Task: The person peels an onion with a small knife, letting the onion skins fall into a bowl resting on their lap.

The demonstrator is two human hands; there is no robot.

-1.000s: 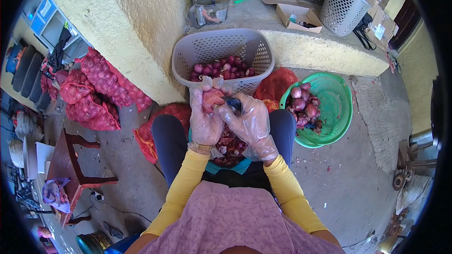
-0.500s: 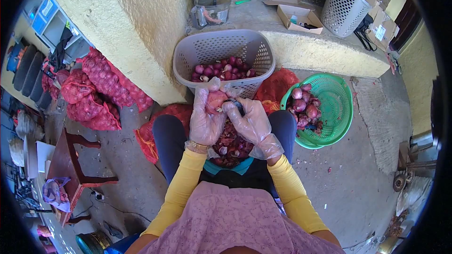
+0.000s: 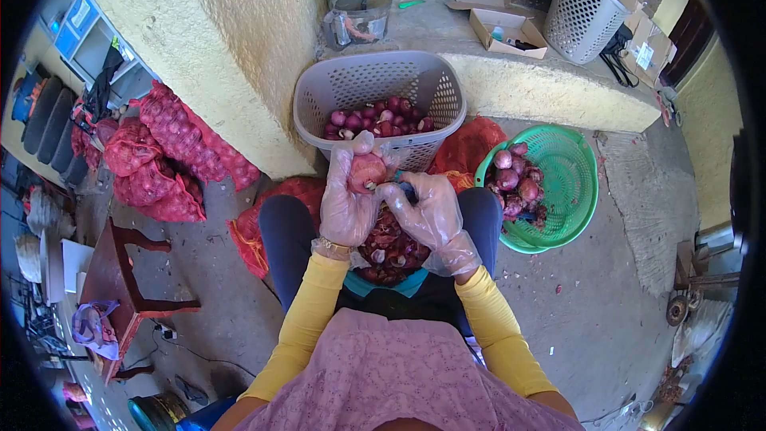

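My left hand [image 3: 348, 206], in a clear plastic glove, is closed round a red onion [image 3: 368, 172]. My right hand [image 3: 431, 209], gloved the same way, is closed on a small dark-handled tool [image 3: 408, 191], whose blade or tip I cannot make out. Its thumb is close to the onion's lower right side. Below both hands, between my knees, a teal basin [image 3: 415, 281] holds onion skins [image 3: 391, 251]. Just beyond the hands stands a grey perforated basket [image 3: 375, 69] with several smooth, shiny purple onions [image 3: 383, 118].
A green colander [image 3: 586, 191] with unpeeled onions [image 3: 523, 179] stands at my right. Red mesh sacks of onions [image 3: 171, 140] lean by the pillar [image 3: 231, 48] on the left. A wooden table [image 3: 120, 295] lies on its side. A cardboard box [image 3: 511, 36] sits on the ledge.
My right hand has turned and shifted slightly right and down from the onion, and the dark tool shows less. The onion stays in my left hand, with more of its face in view.
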